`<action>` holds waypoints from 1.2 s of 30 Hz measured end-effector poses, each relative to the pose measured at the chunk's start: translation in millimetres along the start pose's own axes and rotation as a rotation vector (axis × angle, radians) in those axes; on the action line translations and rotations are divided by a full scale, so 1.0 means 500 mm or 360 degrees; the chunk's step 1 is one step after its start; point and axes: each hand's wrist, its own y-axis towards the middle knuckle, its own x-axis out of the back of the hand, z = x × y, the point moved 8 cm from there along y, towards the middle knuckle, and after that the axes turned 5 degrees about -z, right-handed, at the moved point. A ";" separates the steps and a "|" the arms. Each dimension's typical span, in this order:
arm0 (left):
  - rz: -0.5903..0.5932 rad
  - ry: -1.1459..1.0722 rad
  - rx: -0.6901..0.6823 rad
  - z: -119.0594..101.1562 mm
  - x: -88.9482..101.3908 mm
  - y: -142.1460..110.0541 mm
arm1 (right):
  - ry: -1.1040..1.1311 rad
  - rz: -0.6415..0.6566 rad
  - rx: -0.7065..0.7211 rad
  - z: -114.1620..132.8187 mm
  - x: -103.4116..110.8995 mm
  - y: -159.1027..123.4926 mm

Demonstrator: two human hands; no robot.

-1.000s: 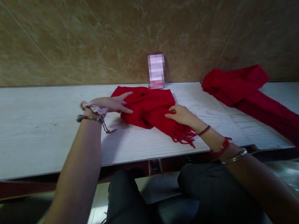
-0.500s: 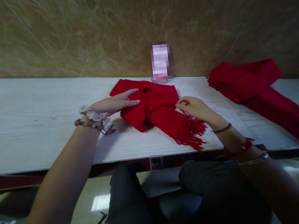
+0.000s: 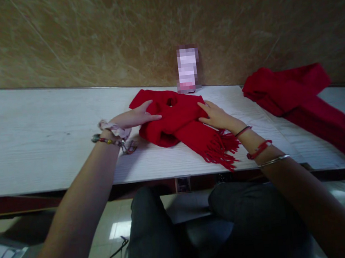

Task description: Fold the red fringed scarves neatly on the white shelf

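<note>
A red scarf (image 3: 184, 121) lies bunched in overlapping folds on the white table, its fringed end (image 3: 222, 146) pointing toward the front right. On its left side rests my left hand (image 3: 135, 115), open, with thumb and forefinger stretched apart over the cloth. My right hand (image 3: 216, 115) touches the scarf's right edge from the other side, also open with its fingers spread. A small dark gap shows between the folds near the back. Some fingertips of both hands are partly hidden against the cloth.
A second red scarf (image 3: 292, 92) lies to the right, one end hanging past the front edge of the table (image 3: 55, 157). Behind the scarves rises a brown marbled wall (image 3: 89, 39). A blurred-out upright object (image 3: 188, 68) leans there. My legs are below the table.
My right hand has gone from pinched fingers near the fringe to spread fingers higher on the scarf's right edge. My left hand stays on the left side. The view has shifted slightly.
</note>
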 end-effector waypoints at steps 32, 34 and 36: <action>-0.0157 0.1316 -0.1690 -0.164 -0.175 -0.150 | -0.0621 -0.0008 0.0279 0.009 0.012 -0.008; -0.0162 0.1308 -0.1687 -0.158 -0.168 -0.168 | -0.0613 -0.0011 0.0289 0.005 0.009 -0.005; -0.0163 0.1296 -0.1730 -0.152 -0.161 -0.185 | -0.0596 -0.0018 0.0302 0.001 0.007 -0.003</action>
